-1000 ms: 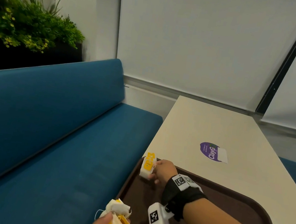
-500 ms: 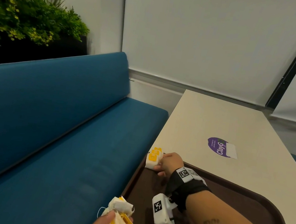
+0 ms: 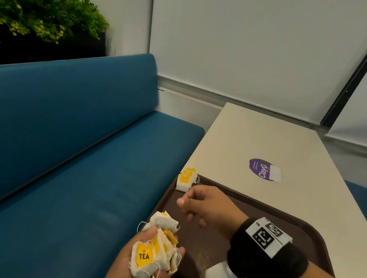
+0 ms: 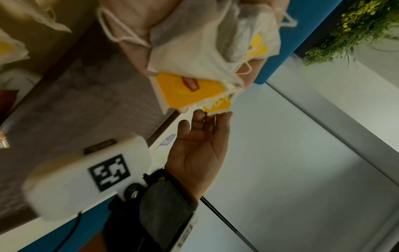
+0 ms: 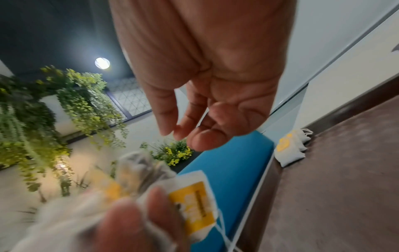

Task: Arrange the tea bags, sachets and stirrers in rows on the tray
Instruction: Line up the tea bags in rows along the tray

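Note:
My left hand [image 3: 163, 245] grips a crumpled bundle of white tea bags [image 3: 151, 253] with yellow tags, held beside the tray's left edge. The bundle [image 4: 205, 68] fills my palm in the left wrist view. My right hand [image 3: 185, 209] hovers just above it over the brown tray [image 3: 280, 215], fingers loosely curled and holding nothing. In the left wrist view its fingertips [image 4: 198, 116] come close to a yellow tag. A short row of tea bags [image 3: 186, 178] lies in the tray's far left corner, also seen as tea bags [image 5: 289, 148] in the right wrist view.
The tray sits on a cream table [image 3: 272, 140] with a purple sticker [image 3: 261, 169]. A blue bench [image 3: 66, 169] runs along the left, with plants [image 3: 30, 9] behind it. Window blinds close off the far side.
My right hand has let go of a tea bag at the tray's far left corner and drawn back toward the bundle in my left hand, which has risen slightly.

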A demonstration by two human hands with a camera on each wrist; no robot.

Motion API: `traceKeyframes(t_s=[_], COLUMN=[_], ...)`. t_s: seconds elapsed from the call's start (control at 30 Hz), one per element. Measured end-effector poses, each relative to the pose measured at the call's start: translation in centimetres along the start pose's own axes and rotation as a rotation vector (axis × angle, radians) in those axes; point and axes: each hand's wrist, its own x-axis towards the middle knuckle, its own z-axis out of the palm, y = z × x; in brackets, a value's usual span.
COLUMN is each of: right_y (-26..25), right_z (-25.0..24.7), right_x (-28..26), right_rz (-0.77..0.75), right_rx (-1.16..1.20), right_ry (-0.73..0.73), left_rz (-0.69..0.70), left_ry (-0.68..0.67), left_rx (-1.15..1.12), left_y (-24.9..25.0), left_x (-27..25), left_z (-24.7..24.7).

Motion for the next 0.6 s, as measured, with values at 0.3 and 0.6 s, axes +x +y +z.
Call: traceKeyframes(t_s=[0.3, 0.6], right_y=[-0.5, -1.6], right_z=[1.0, 2.0], right_x=[-7.1, -10.1], right_rz=[-0.110, -0.391], right_rx=[-0.192, -0.567], right_ry=[-0.056, -0.005], left_rz=[-0.170, -0.120], left_ry=[-0.196, -0.247], left_rx=[-0.193, -0.239], left_y=[0.0, -2.2], left_x=[-3.9, -4.8], left_z=[2.4, 3.1])
